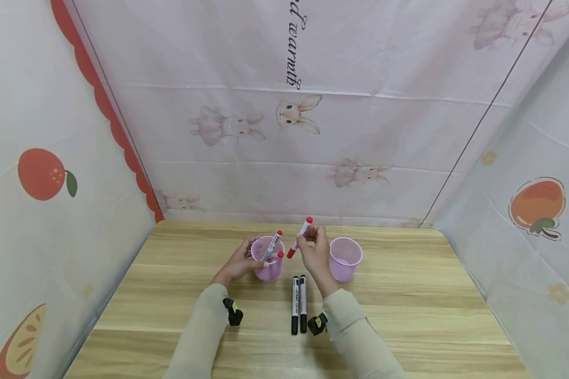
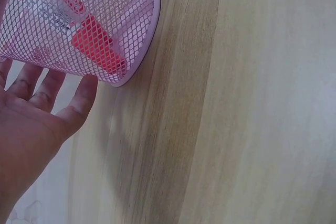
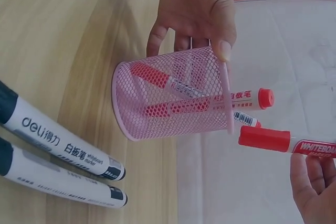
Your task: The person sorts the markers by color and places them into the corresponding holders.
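Note:
My left hand (image 1: 237,265) holds a pink mesh pen cup (image 1: 270,273), thumb at the rim and fingers around its side. Two red whiteboard markers stand tilted in this cup: one red marker (image 1: 273,244) leans up above the rim and the other (image 3: 247,99) also pokes out. Between thumb and fingers, my right hand (image 1: 315,254) pinches another red whiteboard marker (image 3: 265,139), red cap downward, just right of the cup's mouth and apart from it. The left wrist view shows red marker caps (image 2: 97,45) through the mesh near the cup's base.
A second pink pen cup (image 1: 345,267) stands right of my right hand, with no markers seen in it. Two black whiteboard markers (image 1: 295,310) lie side by side on the wooden table (image 1: 408,316) between my forearms. A printed cloth wall (image 1: 275,184) rises behind the table.

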Demonstrator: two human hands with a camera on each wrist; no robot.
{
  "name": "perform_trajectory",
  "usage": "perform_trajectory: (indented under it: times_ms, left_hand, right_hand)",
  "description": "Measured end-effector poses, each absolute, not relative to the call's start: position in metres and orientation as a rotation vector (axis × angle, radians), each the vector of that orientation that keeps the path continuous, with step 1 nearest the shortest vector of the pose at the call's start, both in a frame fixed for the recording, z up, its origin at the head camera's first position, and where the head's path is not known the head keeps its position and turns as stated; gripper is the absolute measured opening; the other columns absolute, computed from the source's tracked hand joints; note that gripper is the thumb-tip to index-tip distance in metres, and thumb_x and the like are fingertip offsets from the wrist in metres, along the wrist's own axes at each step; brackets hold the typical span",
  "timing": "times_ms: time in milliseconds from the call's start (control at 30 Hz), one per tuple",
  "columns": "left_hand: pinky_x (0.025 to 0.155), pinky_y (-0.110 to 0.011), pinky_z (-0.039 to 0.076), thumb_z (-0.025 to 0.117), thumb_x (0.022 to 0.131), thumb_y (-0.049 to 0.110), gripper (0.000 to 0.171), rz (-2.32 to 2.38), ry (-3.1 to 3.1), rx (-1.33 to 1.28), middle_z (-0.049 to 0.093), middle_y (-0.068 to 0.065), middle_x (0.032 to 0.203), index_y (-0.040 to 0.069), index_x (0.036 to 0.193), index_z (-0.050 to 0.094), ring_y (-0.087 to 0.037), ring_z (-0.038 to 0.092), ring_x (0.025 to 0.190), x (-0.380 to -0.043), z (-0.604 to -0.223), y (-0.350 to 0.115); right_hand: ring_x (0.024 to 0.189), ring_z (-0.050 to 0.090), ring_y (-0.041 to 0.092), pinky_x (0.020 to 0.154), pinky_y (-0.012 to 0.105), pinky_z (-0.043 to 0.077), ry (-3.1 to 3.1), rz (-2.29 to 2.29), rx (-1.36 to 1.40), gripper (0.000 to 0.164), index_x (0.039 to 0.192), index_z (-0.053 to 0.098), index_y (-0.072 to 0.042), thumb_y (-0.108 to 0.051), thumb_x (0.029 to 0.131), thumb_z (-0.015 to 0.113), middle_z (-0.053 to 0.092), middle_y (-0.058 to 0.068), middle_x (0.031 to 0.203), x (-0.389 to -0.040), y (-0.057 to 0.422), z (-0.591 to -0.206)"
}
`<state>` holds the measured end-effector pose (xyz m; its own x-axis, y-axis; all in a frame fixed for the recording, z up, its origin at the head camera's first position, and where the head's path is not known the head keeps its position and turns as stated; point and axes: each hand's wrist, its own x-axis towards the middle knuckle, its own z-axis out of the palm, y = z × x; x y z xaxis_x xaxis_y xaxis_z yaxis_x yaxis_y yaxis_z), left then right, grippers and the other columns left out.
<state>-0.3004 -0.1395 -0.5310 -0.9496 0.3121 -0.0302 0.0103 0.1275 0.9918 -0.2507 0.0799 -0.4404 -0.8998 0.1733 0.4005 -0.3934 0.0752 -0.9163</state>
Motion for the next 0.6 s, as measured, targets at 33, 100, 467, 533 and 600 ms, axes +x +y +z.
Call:
perform_trajectory:
  times_ms: [33, 100, 467, 533, 600]
  left_hand:
    - [0.097, -0.049, 0.037, 0.080, 0.069, 0.007, 0.088, 1.910, 2.158, 0.320, 0.036, -0.016, 0.140, 0.016, 0.142, 0.031, -0.036, 0.037, 0.125, -0.299, -0.528, -0.139]
    - [0.097, -0.049, 0.037, 0.079, 0.070, 0.006, 0.088, 1.908, 2.135, 0.330, 0.034, -0.019, 0.142, 0.014, 0.142, 0.030, -0.038, 0.035, 0.126, -0.296, -0.521, -0.139]
    - [0.096, -0.048, 0.039, 0.082, 0.069, 0.010, 0.090, 1.903, 2.181, 0.289, 0.037, -0.015, 0.140, 0.016, 0.142, 0.032, -0.035, 0.037, 0.126, -0.301, -0.533, -0.140]
    - [0.095, -0.047, 0.040, 0.082, 0.068, 0.012, 0.090, 1.896, 2.206, 0.282, 0.039, -0.012, 0.139, 0.016, 0.143, 0.032, -0.034, 0.039, 0.125, -0.303, -0.538, -0.140]
    - [0.095, -0.047, 0.041, 0.082, 0.067, 0.012, 0.091, 1.897, 2.217, 0.273, 0.040, -0.010, 0.138, 0.017, 0.143, 0.032, -0.032, 0.040, 0.124, -0.304, -0.540, -0.140]
  right_hand:
    - [0.079, 0.051, 0.024, 0.059, 0.017, 0.047, -1.947, 1.875, 0.226, 0.020, 0.097, 0.045, 0.013, 0.011, 0.082, 0.057, 0.052, 0.019, 0.087, -0.251, 0.080, -0.440]
    - [0.079, 0.051, 0.025, 0.060, 0.018, 0.048, -1.933, 1.882, 0.240, 0.021, 0.098, 0.045, 0.013, 0.011, 0.082, 0.057, 0.051, 0.020, 0.088, -0.252, 0.079, -0.439]
    - [0.077, 0.052, 0.022, 0.059, 0.020, 0.048, -1.872, 1.927, 0.258, 0.027, 0.103, 0.043, 0.010, 0.013, 0.080, 0.057, 0.051, 0.020, 0.088, -0.259, 0.074, -0.441]
    - [0.078, 0.052, 0.021, 0.060, 0.020, 0.047, -1.866, 1.943, 0.259, 0.026, 0.102, 0.043, 0.009, 0.013, 0.080, 0.057, 0.051, 0.018, 0.087, -0.259, 0.073, -0.441]
    - [0.078, 0.051, 0.020, 0.061, 0.020, 0.048, -1.859, 1.965, 0.261, 0.025, 0.101, 0.043, 0.009, 0.013, 0.080, 0.056, 0.051, 0.017, 0.086, -0.260, 0.072, -0.442]
